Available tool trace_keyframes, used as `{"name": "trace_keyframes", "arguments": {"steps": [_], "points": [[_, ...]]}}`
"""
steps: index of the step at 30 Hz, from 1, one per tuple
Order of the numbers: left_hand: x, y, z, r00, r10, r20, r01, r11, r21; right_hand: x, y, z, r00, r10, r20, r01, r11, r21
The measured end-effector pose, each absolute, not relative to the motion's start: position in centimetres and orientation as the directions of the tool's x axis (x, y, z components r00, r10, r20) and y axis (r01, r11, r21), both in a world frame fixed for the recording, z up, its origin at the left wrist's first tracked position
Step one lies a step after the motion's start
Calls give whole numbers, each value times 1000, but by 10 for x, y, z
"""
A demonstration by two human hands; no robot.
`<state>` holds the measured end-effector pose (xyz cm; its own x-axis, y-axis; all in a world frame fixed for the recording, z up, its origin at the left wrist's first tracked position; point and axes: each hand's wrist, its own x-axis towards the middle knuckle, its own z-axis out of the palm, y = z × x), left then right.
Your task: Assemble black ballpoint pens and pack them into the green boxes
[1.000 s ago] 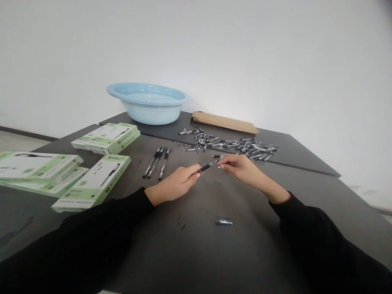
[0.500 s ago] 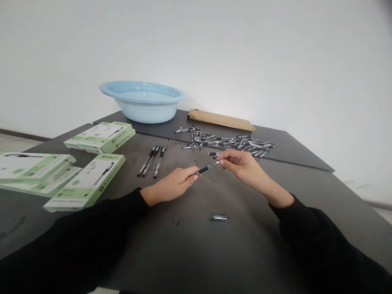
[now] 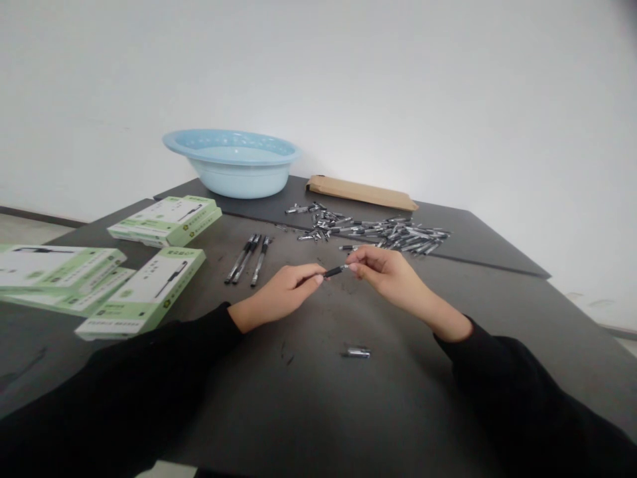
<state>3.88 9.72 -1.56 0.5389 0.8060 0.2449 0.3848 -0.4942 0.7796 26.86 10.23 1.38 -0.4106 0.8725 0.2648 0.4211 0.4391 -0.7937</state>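
Dark tabletop (image 3: 497,312) stretches below a blank white wall. At far left, the green boxes (image 3: 144,292) run off the frame edge, and three pens (image 3: 247,259) lie beside them. Next, the left hand (image 3: 283,295) pinches one end of a black pen (image 3: 334,271), its fingers hiding much of the barrel. The right hand (image 3: 385,269) pinches the other end just above the table. Behind it, a pile of pen parts (image 3: 378,230) blurs together.

Print on the green boxes (image 3: 142,291) — too blurred to read
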Motion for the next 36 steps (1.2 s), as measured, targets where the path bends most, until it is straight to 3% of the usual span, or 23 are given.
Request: {"name": "trace_keyframes", "arguments": {"steps": [9, 17, 21, 27, 32, 36], "points": [[50, 94, -22, 388, 917, 91, 58, -123, 991, 268, 102, 13, -368, 884, 288, 366, 423, -829], [52, 95, -15, 330, 944, -27, 36, 16, 999, 267, 101, 11, -348, 893, 286, 415, 420, -807], [51, 95, -15, 430, 891, -144, -73, 193, 978, 266, 99, 10, -355, 893, 278, 435, 421, -796], [50, 99, -17, 380, 919, -103, -33, 125, 992, 266, 98, 10, -339, 895, 289, 460, 426, -779], [48, 100, -18, 515, 813, -273, -68, 357, 932, 265, 98, 10, -344, 888, 304, 472, 443, -762], [50, 97, -20, 495, 847, -194, -13, 231, 973, 264, 97, 9, -339, 893, 296, 479, 434, -763]]}}
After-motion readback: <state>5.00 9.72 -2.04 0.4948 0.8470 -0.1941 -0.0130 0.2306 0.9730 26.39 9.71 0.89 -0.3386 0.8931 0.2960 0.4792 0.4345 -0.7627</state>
